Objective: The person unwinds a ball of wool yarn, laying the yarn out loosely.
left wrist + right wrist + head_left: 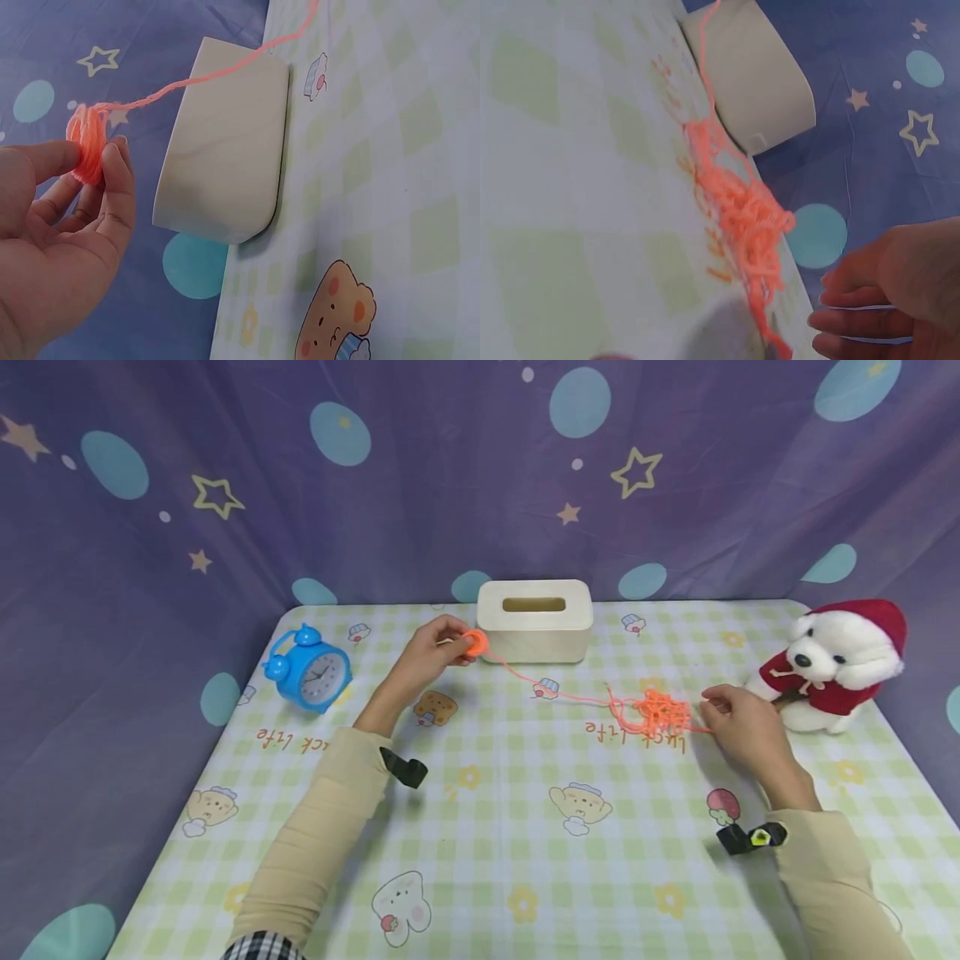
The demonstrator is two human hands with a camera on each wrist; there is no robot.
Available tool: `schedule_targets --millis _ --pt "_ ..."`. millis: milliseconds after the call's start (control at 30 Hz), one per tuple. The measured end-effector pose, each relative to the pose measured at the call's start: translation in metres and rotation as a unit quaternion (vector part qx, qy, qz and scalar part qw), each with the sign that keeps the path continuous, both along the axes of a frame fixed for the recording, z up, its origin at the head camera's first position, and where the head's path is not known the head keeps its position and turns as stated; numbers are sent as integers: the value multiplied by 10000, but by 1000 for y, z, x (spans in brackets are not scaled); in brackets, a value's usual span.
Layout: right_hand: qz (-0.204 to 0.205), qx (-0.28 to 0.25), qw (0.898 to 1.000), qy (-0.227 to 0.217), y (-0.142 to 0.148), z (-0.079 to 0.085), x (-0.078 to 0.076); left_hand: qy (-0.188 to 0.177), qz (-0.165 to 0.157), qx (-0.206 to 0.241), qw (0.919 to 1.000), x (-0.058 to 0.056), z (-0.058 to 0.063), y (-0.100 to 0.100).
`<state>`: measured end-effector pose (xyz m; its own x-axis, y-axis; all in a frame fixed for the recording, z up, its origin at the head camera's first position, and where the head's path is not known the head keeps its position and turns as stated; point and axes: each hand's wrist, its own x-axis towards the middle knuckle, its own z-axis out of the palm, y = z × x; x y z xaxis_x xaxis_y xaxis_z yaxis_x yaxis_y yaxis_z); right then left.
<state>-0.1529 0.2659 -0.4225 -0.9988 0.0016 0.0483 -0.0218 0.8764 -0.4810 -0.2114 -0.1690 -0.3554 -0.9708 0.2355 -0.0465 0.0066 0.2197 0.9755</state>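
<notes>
My left hand (437, 647) is raised in front of the tissue box, pinching a small wound coil of orange yarn (91, 142) between thumb and fingers. From this coil a single strand (555, 693) runs right to a loose tangle of the same yarn (663, 712) lying on the tablecloth. Just right of the tangle is my right hand (742, 727), its fingers loosely bent with nothing between them. A short tail of yarn (772, 337) trails from the tangle towards that hand and passes below the fingertips.
A cream tissue box (535, 643) stands at the table's back edge. The blue alarm clock (311, 672) is at the back left, a white plush bear in red (832, 668) at the back right. Behind the checked tablecloth (495, 852) hangs a purple curtain (450, 510).
</notes>
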Motion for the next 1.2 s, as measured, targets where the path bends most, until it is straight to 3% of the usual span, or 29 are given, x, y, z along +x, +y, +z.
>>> schedule_targets --millis 200,400,867,1200 --pt "153 -185 9990 364 -19 10 -6 45 -56 -49 10000 0 0 2" --pt "578 -686 9939 648 -53 18 -16 37 -55 34 10000 0 1 5" --pt "2249 -1409 9622 608 -160 9 -36 60 -154 12 9999 -1 -1 9" --pt "2470 -1875 9483 671 -204 5 -39 189 -345 -61 9992 0 -2 10"
